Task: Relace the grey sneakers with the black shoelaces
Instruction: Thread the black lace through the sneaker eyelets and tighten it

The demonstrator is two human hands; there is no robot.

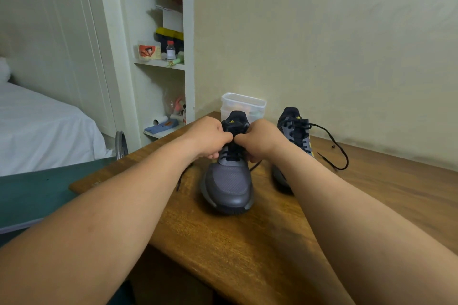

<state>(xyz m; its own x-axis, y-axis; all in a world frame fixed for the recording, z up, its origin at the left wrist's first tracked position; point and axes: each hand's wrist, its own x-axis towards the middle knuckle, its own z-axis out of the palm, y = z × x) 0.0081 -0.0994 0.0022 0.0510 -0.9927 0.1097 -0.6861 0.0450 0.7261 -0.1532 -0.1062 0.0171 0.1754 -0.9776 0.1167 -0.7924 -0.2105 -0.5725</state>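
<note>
- A person's left hand [210,140] and right hand [260,142] meet over the throat of the near grey sneaker [229,186]; it stands on a wooden surface [223,242] with its toe pointing back at the person, which puts the eyelets squarely under both hands.
- The fingers of both hands are curled in tight, knuckles nearly touching, pinching the black shoelace [234,152] at the upper eyelets just below the tongue; which eyelet is being worked is hidden behind the hands.
- One free end of that shoelace trails onto the surface left of the near sneaker, and a dark strand shows at its right; the lower rows look crossed, so this shoe appears close to done, with slack likely being drawn up.
- The second grey sneaker [296,131] stands just right of and behind the near one, partly masked by the right forearm; its loose lace [347,158] is threaded but untied, looping across the surface farther right, seemingly parked out of the working space.
- A clear plastic tub [244,104] sits behind the near sneaker against the wall; a cluttered shelf [158,63] stands well to its left.
</note>
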